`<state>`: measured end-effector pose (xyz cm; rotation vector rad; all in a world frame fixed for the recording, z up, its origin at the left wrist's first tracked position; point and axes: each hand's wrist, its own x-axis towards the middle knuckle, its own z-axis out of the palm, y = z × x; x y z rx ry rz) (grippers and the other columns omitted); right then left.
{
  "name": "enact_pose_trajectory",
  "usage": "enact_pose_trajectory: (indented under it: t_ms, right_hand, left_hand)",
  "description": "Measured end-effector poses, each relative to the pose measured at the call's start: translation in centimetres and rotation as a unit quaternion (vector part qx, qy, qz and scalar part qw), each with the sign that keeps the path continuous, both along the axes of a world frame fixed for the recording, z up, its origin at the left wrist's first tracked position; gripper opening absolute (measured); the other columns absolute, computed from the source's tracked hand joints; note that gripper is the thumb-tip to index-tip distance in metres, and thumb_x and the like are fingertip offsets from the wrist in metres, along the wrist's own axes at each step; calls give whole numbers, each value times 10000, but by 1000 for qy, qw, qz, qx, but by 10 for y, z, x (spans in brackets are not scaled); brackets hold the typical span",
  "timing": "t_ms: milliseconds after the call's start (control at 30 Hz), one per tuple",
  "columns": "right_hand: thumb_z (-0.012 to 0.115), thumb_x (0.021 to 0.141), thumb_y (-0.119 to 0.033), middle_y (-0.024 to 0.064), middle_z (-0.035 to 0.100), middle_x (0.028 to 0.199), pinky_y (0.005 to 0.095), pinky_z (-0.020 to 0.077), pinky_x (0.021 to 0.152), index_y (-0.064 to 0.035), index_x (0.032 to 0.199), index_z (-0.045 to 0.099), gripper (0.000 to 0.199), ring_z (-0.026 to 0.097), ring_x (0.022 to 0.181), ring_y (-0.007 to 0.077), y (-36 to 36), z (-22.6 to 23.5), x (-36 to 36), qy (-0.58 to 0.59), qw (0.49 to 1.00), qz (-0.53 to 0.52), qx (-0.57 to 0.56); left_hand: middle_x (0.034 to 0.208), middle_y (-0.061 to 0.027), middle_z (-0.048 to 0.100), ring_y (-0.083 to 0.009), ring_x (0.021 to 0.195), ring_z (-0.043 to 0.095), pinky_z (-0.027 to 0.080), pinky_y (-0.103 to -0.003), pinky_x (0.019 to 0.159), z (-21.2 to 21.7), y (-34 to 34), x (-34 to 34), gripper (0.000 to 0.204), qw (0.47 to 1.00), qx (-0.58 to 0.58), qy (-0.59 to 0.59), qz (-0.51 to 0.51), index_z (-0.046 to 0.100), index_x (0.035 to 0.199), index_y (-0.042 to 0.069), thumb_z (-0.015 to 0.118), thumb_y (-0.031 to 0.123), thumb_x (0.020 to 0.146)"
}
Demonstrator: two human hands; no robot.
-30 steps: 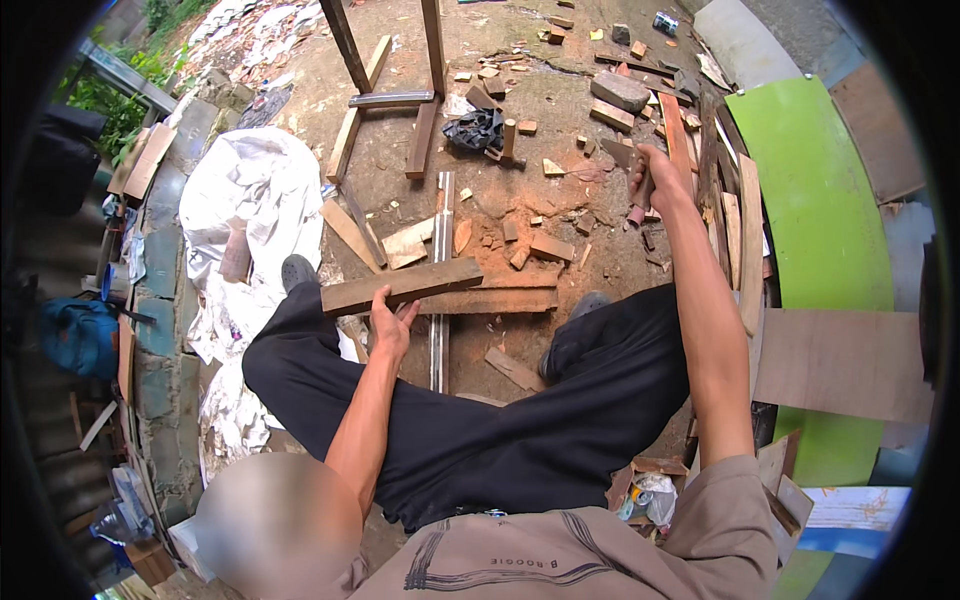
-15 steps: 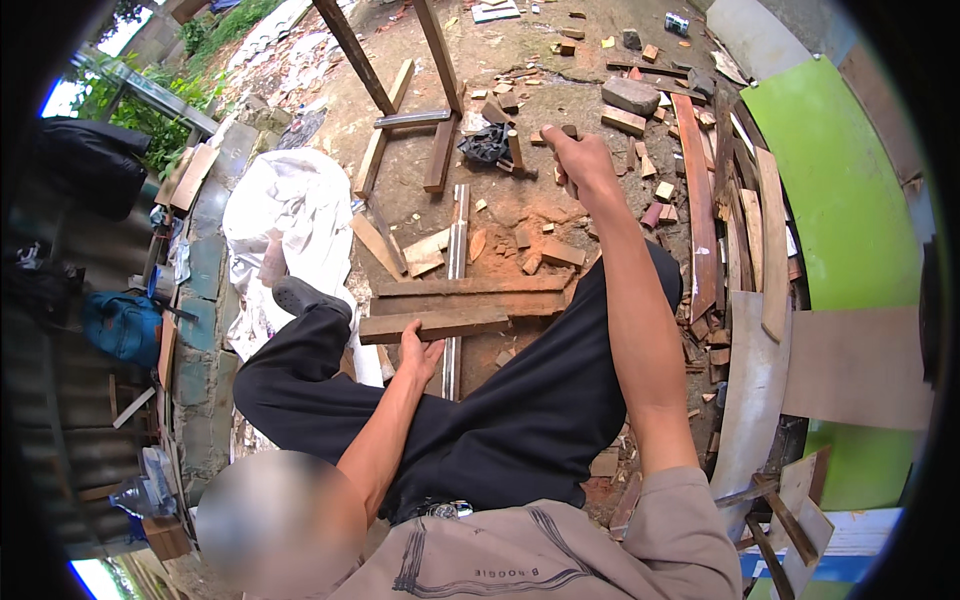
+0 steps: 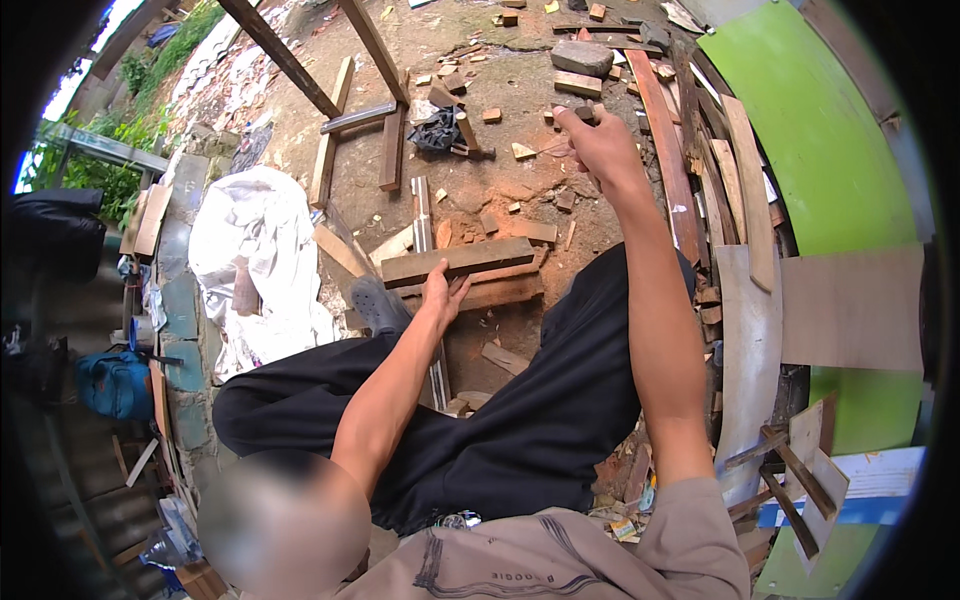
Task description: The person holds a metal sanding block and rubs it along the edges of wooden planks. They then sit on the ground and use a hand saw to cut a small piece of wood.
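Note:
My left hand grips a short brown length of wood by its near edge, with the thumb along its side. Just beneath lies another reddish-brown wood piece, across a long grey metal-edged strip that runs between my legs. Farther off to the right, my right hand is raised over the ground with its fingers curled. A small dark end shows at its fingertips; what it is, I cannot make out. To its left lies a hammer, handle up, beside a crumpled black plastic bag.
A wooden frame stands at the far left, near a white sack. Long planks and offcuts line the right side, by green panels. A grey stone lies beyond my right hand.
The view has shifted. My left hand has lifted and pushed the wood length forward and turned it slightly. My right hand stays raised, fingers curled.

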<state>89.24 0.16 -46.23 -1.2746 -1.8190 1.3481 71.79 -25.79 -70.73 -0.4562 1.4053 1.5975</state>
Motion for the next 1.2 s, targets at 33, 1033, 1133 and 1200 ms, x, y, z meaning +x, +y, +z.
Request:
enact_pose_trajectory:
  t_ms: [33, 1033, 1133, 1200]
  right_hand:
    - [684, 893, -406, 0, 537, 622, 278, 399, 456, -11, 825, 629, 405, 494, 500, 92, 0, 1, 8, -9, 1000, -2, 2]
    - [692, 854, -470, 170, 692, 724, 405, 524, 693, 17, 851, 701, 487, 688, 708, 313, -32, 14, 51, -156, 983, 25, 88]
    - [690, 859, -464, 189, 689, 719, 416, 530, 686, 20, 818, 692, 487, 693, 710, 337, -30, 4, 53, -144, 981, 28, 129]
    - [690, 861, -465, 198, 689, 723, 422, 531, 683, 24, 814, 690, 491, 693, 710, 344, -29, 6, 60, -159, 978, 27, 131]
  left_hand:
    - [1386, -154, 472, -315, 1276, 494, 421, -448, 1076, -8, 4, -1, 502, 1000, 7, -9, -5, 440, 1370, 80, 589, 345, 971]
    - [1248, -215, 624, -330, 1060, 668, 632, -403, 782, -97, -36, -42, 603, 974, -92, -132, -159, 322, 1438, -19, 506, 383, 1029]
    - [1125, -200, 686, -325, 1009, 688, 636, -388, 683, -88, -33, -33, 538, 874, -303, 19, -380, 512, 1263, -21, 518, 450, 1003]
    - [925, -182, 720, -360, 935, 703, 611, -431, 700, -47, -20, -18, 518, 756, -372, 176, -509, 623, 1079, -43, 608, 457, 945]
